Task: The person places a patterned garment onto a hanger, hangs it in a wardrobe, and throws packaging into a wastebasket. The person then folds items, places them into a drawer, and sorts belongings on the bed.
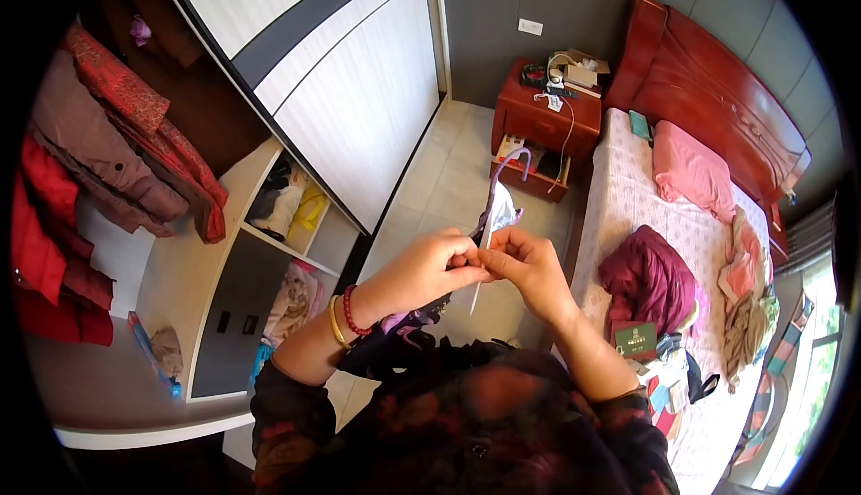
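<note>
My left hand and my right hand meet in front of my chest, both pinching a thin purple clothes hanger with a small pale garment on it. The hanger's hook points up and away from me. A dark purple piece of cloth hangs under my left wrist, which wears a red bead bracelet and a gold bangle. The fingertips hide where exactly the garment is gripped.
An open wardrobe with hanging coats and cubbies of clothes stands at left. A bed at right carries a pink pillow, a maroon garment and other clothes. A red nightstand stands beyond the tiled floor.
</note>
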